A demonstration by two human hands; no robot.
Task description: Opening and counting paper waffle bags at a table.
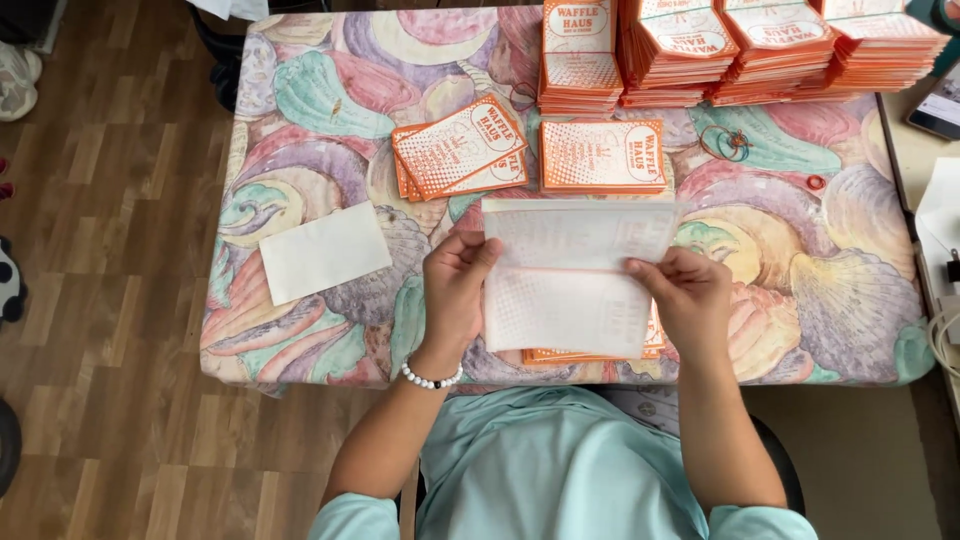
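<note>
A thin white paper bag (570,275) with faint orange print is held up between both hands over the table's near edge. My left hand (455,285) pinches its left side; a bead bracelet (431,379) is on that wrist. My right hand (690,295) grips its right side. Under the bag lies a small stack of orange-and-white bags (590,354). Two more piles of the same bags lie farther out, one fanned (460,148) and one squared (602,155).
Tall stacks of orange bags (740,45) line the far edge of the shell-patterned tablecloth (310,110). A blank white sheet (324,252) lies at the left, rubber bands (727,143) at the right. A phone (938,105) rests on a side surface. Wooden floor spreads to the left.
</note>
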